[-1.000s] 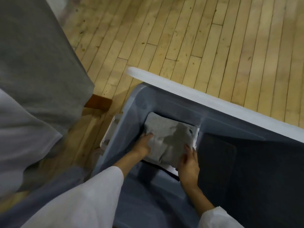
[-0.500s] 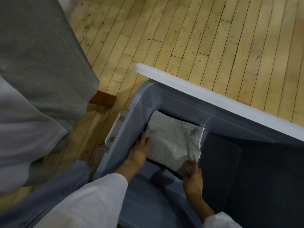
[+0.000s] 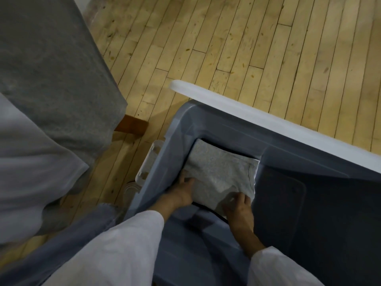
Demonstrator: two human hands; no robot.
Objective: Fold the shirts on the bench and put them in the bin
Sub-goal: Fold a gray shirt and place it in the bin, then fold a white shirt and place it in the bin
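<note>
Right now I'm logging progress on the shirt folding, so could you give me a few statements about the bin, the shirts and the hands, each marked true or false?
1. The folded grey shirt is inside the bin. True.
2. Both hands are on that shirt. True: the left hand is at its left edge and the right hand at its near corner.
3. No shirts lie on the bench. False: a grey shirt and a white shirt are draped there.
4. The bin stands on carpet. False: it stands on a wooden floor.
5. The folded shirt covers the bin's whole bottom. False: it covers only the left end.
</note>
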